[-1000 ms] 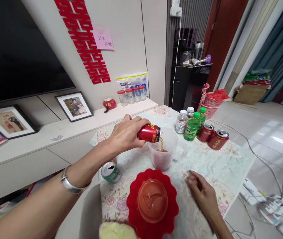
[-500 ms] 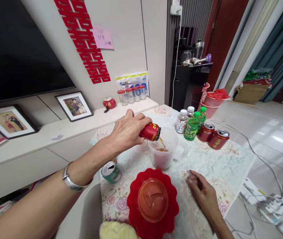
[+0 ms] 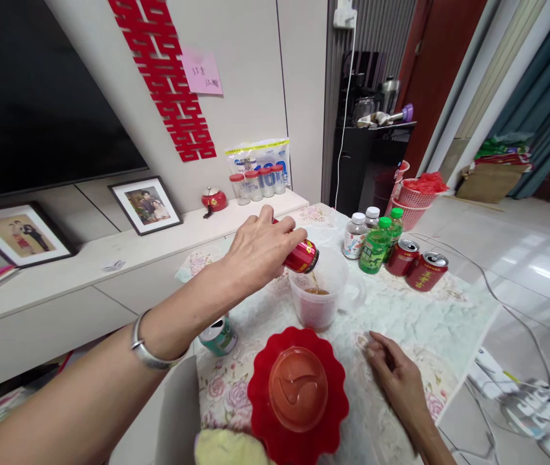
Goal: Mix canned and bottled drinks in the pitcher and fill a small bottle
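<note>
My left hand (image 3: 258, 248) is wrapped round a red drink can (image 3: 301, 256), tipped mouth-down over a clear plastic measuring cup (image 3: 321, 290). A thin brown stream runs from the can into the cup, which holds reddish-brown liquid. My right hand (image 3: 394, 371) rests on the flowered tablecloth (image 3: 430, 323) to the right of a red scalloped plate (image 3: 299, 387), its fingers loosely curled with nothing in them. A silver bangle sits on my left wrist.
An open green can (image 3: 217, 336) stands at the table's left edge. Green-capped and white-capped bottles (image 3: 374, 242) and two open red cans (image 3: 413, 265) stand behind the cup. Power strips and cables (image 3: 517, 400) lie on the floor at right. A low cabinet with photo frames runs along the left.
My left hand has tipped the red can steeper, mouth further down over the cup, and the pour continues. My right hand has stayed put on the cloth.
</note>
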A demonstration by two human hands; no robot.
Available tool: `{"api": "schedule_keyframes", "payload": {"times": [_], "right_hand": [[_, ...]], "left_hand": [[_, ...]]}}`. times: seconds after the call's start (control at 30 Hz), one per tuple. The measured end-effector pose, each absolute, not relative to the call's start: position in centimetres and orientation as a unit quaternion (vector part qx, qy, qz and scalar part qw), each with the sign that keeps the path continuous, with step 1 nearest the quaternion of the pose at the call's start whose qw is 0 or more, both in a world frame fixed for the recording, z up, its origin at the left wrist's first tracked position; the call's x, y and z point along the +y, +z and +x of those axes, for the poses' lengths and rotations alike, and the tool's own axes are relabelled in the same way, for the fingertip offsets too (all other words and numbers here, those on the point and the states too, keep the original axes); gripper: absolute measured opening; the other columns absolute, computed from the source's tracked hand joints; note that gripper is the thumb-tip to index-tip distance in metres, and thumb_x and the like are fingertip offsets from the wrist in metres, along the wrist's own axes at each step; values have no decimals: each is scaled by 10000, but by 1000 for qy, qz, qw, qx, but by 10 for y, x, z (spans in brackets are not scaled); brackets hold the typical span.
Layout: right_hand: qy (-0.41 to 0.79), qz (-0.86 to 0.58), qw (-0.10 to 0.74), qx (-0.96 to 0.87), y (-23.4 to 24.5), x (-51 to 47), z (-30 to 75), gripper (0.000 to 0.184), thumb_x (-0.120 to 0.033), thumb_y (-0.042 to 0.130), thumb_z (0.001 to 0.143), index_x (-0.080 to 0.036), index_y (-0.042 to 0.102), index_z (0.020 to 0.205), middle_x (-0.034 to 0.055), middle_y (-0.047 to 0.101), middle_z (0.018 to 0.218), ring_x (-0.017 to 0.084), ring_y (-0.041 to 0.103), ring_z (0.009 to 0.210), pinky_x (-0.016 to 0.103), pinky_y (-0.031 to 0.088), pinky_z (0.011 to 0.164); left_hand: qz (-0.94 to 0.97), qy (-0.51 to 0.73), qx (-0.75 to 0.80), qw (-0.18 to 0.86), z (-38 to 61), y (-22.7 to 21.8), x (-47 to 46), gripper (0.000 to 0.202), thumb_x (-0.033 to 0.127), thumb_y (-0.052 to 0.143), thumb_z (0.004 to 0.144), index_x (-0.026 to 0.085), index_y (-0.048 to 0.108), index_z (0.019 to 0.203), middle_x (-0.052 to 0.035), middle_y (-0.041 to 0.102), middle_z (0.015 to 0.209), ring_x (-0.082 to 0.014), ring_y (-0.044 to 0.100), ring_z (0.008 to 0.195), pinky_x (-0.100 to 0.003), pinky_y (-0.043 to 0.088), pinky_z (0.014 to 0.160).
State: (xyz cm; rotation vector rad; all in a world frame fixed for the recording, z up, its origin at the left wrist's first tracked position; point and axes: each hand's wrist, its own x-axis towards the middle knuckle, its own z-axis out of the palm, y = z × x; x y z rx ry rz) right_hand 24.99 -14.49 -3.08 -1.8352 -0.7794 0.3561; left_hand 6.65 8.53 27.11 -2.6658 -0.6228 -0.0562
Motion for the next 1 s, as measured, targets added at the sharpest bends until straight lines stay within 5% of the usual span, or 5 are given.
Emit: {"api": "schedule_keyframes", "payload": {"times": [0.33,1.0], "right_hand": [[153,-768,531,-324,-34,-145,251,541,-622,669,837,-179,748,1138,63,778,917,208,722,790,301,583,726],[154,-771,524,-329,-41,-146,253,553,-643,653,850,-188,747,1150,69,782,951,223,733,840,321,579,771]], "left_hand": [[-946,-44,-186,263,72,267,79,261,114,578,972,242,655,1186,-78,713,1181,-371,570,1142,-454,426,783],[-942,-114,-131,287,73,246,81,224,143,538,1017,244,650,1182,-73,725,1210,-351,581,1113,-467,370,786]]}}
